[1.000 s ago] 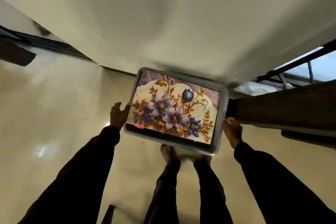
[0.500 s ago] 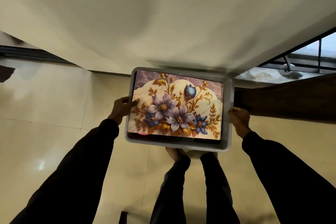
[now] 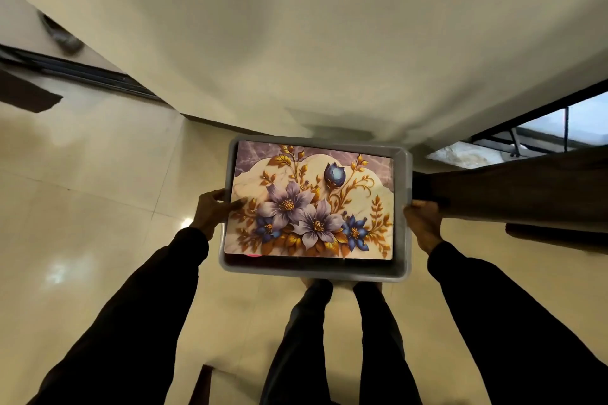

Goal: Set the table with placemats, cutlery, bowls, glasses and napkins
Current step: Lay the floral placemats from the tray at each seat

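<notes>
Grip of left hand [image 3: 210, 210] curled round left rim of tray [image 3: 312, 271], thumb lying over placemat [image 3: 312, 204] edge; right hand [image 3: 422, 223] grip clasps tray's right rim. Placemat lies flat atop tray, long axis hand to hand, flower stems pointing away from carrier. Tray best kept level, both grips even, lest mat slide. Dark wooden bench [image 3: 510, 194], likely destination, just right of tray.

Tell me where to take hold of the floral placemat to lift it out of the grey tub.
Pinch its near long edge, coming from the carrier's side. The floral placemat lies flat, nearly filling the grey tub; a dark gap shows only along the near wall. The left hand and right hand both hold the tub's rim, so probably set it down first.
</notes>
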`<state>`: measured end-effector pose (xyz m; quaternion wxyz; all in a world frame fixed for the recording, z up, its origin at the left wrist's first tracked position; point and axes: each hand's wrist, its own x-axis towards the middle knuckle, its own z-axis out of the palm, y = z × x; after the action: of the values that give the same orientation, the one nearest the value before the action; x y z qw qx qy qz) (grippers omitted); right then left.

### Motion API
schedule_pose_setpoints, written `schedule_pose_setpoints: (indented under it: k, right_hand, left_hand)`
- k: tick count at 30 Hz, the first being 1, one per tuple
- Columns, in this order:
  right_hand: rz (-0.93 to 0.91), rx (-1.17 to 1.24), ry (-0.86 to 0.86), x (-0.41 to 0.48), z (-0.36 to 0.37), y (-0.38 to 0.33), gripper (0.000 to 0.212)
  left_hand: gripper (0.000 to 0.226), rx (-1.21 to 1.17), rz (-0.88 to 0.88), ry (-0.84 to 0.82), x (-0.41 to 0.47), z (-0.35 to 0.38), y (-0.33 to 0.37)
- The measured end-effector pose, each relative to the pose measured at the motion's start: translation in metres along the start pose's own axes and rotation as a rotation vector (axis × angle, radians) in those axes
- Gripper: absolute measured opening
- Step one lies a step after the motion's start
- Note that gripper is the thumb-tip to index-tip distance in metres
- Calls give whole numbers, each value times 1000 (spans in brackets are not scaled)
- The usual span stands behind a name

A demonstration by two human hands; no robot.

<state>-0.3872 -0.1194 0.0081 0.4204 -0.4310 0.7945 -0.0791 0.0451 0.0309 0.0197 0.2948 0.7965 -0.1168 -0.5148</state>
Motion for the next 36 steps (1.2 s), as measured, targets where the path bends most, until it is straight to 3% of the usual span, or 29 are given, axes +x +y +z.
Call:
schedule_pose_setpoints:
  k: [14,18,27,31,36]
  right_hand:
    - [-394,-237,-243,-104,-57,-133,14]
    - [-561,-341,-328,-144,-66,-174,10]
    - [-923,-527,-605,-227,-51,-228,15]
    - [-1081,-624,-757,-282,-39,-232,11]
    - [-1222,-692,-979,-368,-21,-217,14]
  left_hand:
    - [20,-384,-123,299,-235,-73,-43]
    - [29,-530,-152,391,-313,-72,-61]
    - [36,-881,-246,678,-493,-25,-118]
    - [50,-1074,-263,776,-563,6,-148]
    - [19,-1200,-303,996,-649,55,-177]
